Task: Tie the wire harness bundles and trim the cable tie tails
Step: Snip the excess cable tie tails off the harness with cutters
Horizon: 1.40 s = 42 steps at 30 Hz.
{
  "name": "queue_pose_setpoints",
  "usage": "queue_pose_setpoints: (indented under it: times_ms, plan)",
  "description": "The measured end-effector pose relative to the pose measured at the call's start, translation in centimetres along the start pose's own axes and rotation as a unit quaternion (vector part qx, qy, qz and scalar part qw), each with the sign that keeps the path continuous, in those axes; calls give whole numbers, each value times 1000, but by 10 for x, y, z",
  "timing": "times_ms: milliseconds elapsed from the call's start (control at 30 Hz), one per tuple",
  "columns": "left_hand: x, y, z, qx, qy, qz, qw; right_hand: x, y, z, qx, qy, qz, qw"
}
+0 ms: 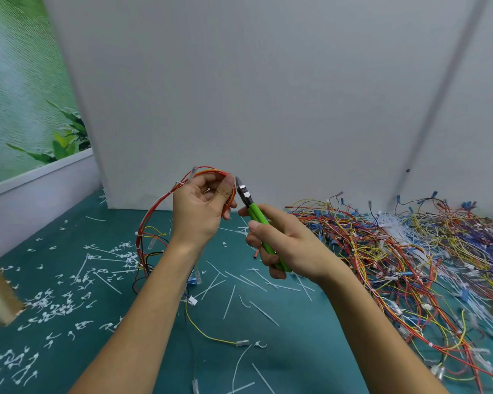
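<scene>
The left hand [198,213] is raised above the teal surface [282,351], its grip curled round a looped bundle of red, orange and yellow wires [208,171], the thumb pressed on the loop's right side. The bundle's loose ends trail down to the surface on the left. The right hand [285,244] has its grip wrapped around the green-handled side cutters [255,214], whose metal tip points up just beside the left thumb. White trimmed cable tie tails [69,302] litter the surface, and a tangled pile of multicoloured wire harnesses [396,251] lies at right against the white panel [268,95].
</scene>
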State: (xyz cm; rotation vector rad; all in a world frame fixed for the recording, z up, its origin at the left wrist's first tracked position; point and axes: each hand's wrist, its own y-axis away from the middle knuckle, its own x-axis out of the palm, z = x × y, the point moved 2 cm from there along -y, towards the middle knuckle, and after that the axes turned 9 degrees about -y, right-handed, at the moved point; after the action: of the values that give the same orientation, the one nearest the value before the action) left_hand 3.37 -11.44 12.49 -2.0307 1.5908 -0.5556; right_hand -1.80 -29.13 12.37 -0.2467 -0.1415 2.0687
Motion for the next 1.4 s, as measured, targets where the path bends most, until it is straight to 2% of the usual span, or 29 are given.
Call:
queue_pose_setpoints:
  times_ms: [300,533,933,1167,1400]
  plan:
    - [-1,0,2,-4,-4,4,1000,1,1,1,8,-6,-1,1000]
    - [2,1,2,0,3,9,1000,-1,3,6,32,-40,39,998]
    - [2,0,2,2,-8,2,1000,-1,0,-1,6,-4,13,1000]
    - [6,1,1,-8,25,-25,999,-6,1,1,12,-80,52,995]
    - [0,-1,2,-14,34,-25,999,-2,0,-1,1,-26,43,999]
